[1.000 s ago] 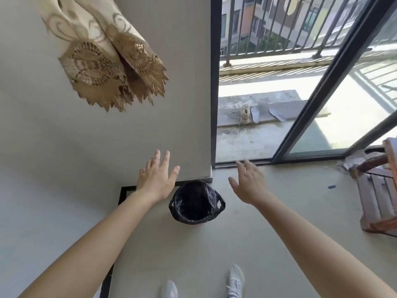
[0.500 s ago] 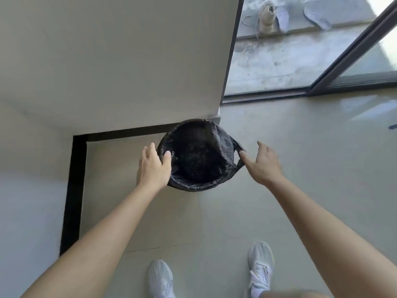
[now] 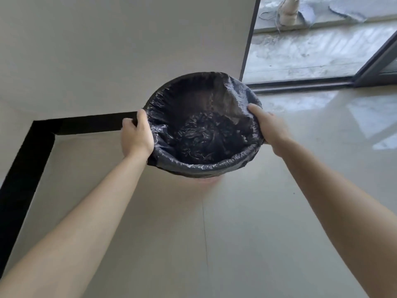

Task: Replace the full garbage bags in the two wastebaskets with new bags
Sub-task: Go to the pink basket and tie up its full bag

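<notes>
While the bin (image 3: 207, 180), lined with a black bag (image 3: 204, 134), sits near the wall (image 3: 107, 50) corner, the left hand (image 3: 137, 136) and right hand (image 3: 269, 127) each grip its rim, fingers curled round it.

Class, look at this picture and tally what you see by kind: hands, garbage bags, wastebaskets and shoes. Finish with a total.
Hands: 2, the left hand and the right hand, both gripping the bag's rim
Garbage bags: 1, the black garbage bag
Wastebaskets: 1, the wastebasket, mostly hidden under the bag
Shoes: 1, the shoe outside the glass door
Total: 5
</notes>
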{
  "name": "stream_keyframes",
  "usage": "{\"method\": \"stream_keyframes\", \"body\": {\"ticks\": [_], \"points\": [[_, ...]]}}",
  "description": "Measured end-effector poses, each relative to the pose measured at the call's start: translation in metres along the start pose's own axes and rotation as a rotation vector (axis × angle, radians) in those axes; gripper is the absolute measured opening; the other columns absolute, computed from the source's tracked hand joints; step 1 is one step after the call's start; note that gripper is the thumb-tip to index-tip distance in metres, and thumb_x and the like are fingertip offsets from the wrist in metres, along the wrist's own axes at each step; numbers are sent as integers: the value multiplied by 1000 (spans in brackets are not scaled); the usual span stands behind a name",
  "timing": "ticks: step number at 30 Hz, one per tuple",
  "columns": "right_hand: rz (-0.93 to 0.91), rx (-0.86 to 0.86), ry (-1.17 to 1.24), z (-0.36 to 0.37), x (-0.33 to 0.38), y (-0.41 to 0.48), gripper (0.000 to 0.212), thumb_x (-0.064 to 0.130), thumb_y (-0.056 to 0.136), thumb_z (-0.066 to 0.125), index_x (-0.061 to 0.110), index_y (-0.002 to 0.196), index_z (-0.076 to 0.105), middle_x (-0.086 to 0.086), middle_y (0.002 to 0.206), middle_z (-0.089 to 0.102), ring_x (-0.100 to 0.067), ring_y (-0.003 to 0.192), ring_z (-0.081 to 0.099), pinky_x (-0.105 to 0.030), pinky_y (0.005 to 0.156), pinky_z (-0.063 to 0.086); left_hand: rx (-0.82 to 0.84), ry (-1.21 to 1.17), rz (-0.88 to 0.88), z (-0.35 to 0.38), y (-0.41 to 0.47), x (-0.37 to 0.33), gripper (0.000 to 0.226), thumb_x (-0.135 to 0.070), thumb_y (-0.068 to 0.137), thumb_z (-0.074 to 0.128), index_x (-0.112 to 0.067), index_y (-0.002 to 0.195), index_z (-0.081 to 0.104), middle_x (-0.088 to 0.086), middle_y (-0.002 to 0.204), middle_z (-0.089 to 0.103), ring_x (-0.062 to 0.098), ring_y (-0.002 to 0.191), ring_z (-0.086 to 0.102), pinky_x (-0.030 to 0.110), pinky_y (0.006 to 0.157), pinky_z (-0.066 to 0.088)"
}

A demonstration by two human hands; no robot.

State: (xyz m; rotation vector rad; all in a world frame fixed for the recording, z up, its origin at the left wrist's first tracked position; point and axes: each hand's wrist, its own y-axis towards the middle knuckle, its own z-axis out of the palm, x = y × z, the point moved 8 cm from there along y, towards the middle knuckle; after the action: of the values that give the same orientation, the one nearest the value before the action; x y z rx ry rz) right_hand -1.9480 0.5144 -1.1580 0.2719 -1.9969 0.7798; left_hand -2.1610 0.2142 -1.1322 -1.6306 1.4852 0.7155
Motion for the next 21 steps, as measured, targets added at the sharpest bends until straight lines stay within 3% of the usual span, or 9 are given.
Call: {"method": "stream_keyframes", "body": {"ticks": [4,7,9,12,15,18,21], "points": [[-93,-39,-228,-10,34,-18,42,53,74,60,13,87,68,-5,86,72,-25,87,69,-43,85,57,-39,356,125,-15,-12,-36,50,-47,96,39,-2,117,49,16,119,60,38,108,56,40,82,40],[-151,-32,-505,-6,54,-32,31,38,83,54,8,80,61,-9,80,64,-33,87,64,-35,70,50,-105,539,425,-18,-25,-71,31,-33,97,44,-4,105,49,15,106,63,38,97,59,41,77,36],[-206,-55,-628,4,63,-37,26,35,85,52,10,80,58,-9,82,62,-33,85,60,-34,69,45,-126,607,688,-8,-43,-87,18,-27,97,43,-9,95,48,8,90,62,34,85,59,40,74,35],[-258,-128,-643,21,67,-45,20,34,84,53,14,83,57,-5,81,58,-30,84,56,-33,70,42,142,394,761,19,-63,-103,8,-20,98,45,-12,95,44,2,89,56,26,83,56,35,69,36],[-213,-149,-695,32,62,-54,23,35,84,52,13,89,57,-7,88,59,-30,83,54,-33,70,41,331,190,934,33,-103,-148,17,-14,95,51,-7,110,52,4,102,55,22,89,55,27,77,38],[-199,-215,-794,16,59,-60,34,46,85,54,13,92,58,-9,97,64,-31,86,57,-33,71,41,358,-1,1027,19,-130,-187,22,-15,92,57,-10,113,59,-3,97,49,7,72,48,16,70,37],[-291,-361,-626,-19,79,-68,45,59,83,60,17,102,62,-2,100,67,-27,97,62,-33,76,43,285,-193,883,-10,-110,-195,18,-23,90,61,-19,107,63,-8,94,44,3,72,47,10,71,39]]}}
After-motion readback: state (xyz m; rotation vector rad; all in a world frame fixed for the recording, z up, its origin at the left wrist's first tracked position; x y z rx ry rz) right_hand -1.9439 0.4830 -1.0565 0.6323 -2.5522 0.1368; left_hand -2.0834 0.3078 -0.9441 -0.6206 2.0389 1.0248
